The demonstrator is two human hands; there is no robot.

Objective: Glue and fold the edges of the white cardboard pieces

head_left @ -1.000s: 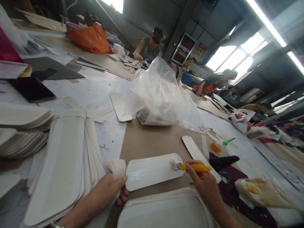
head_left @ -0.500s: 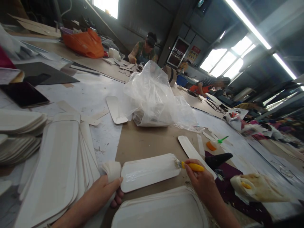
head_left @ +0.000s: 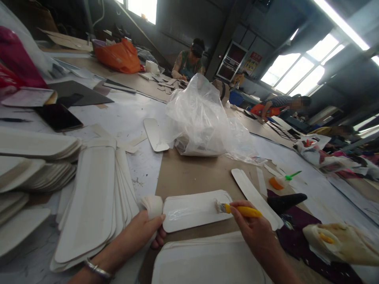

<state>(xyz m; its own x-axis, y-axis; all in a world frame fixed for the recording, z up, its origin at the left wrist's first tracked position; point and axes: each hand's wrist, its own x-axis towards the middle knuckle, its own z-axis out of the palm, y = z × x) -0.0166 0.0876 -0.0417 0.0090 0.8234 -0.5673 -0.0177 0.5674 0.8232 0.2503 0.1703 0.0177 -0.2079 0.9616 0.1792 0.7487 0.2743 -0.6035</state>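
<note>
My right hand (head_left: 251,221) is closed around the yellow handle of a glue brush (head_left: 241,210). The bristles touch the upper face of a white rounded panel (head_left: 197,209), near its right end. A wet, shiny patch shows on the panel's left half. At that left end my left hand (head_left: 149,228) is closed, holding a curled white piece (head_left: 152,206). Its thumb tip touches the panel's edge, and the fingers curl below. Close in front of the panel lies a stack of larger white panels (head_left: 204,258).
Fanned white panels (head_left: 87,201) and further stacks lie at left, with a phone (head_left: 60,117) behind. A clear plastic bag (head_left: 201,118) stands ahead. To the right are a glue bottle (head_left: 280,182), a black cone-shaped object (head_left: 287,202) and a stained container (head_left: 340,240). Co-workers sit beyond.
The brush has moved left along the panel, away from its right end. My left hand keeps its place at the panel's left end. The whole view has shifted, so things appear further right.
</note>
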